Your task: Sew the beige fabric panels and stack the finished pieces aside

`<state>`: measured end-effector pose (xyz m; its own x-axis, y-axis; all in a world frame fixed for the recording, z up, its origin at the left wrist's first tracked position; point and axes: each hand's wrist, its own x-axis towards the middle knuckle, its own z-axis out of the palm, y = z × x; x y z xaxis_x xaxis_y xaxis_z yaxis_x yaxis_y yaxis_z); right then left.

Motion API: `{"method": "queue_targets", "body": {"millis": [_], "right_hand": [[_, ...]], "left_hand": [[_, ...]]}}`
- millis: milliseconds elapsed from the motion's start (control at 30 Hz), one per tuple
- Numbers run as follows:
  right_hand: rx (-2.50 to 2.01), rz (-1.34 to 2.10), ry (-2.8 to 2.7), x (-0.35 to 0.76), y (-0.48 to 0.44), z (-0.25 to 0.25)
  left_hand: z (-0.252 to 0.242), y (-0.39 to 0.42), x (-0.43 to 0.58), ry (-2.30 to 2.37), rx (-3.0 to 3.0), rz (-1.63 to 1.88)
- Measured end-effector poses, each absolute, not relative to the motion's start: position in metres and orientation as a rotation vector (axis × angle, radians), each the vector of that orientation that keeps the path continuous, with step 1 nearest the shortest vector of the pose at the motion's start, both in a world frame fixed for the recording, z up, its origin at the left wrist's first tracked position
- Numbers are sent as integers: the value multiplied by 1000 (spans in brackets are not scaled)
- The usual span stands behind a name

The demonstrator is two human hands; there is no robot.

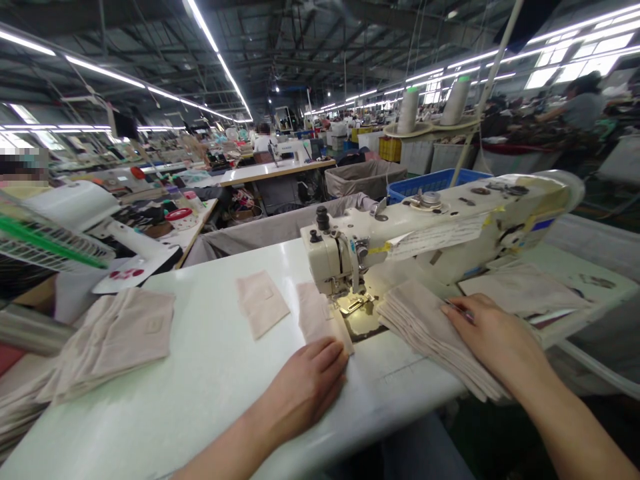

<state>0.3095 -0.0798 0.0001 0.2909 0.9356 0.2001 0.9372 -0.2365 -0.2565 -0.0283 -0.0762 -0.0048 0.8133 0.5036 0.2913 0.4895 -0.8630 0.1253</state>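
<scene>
My left hand (306,385) lies flat, fingers together, on the near end of a beige fabric piece (316,315) that runs under the presser foot (353,305) of a white sewing machine (430,227). My right hand (493,340) rests palm down on a stack of beige fabric pieces (425,327) right of the needle, with a small thin tool under the fingers. A single beige piece (261,303) lies loose on the white table (200,387) to the left.
A larger pile of beige pieces (115,340) sits at the table's left end. More fabric (523,293) lies behind the machine. Grey cloth bins (363,177), a blue crate (430,181), thread cones (407,110) and other workstations with people fill the background.
</scene>
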Motion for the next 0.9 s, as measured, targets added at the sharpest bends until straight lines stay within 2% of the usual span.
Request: {"method": "queue_targets", "body": {"millis": [500,767,900], "right_hand": [[-2170,94,-1652,317,-68,-3],[-2066,139,-1473,312,-89,20],[-1940,56,-1481,301,-106,37]], "left_hand": [[-4,-46,-31,802,2913,497],[-4,-31,-33,777,2920,536],[-3,-23,-34,788,2921,536]]}}
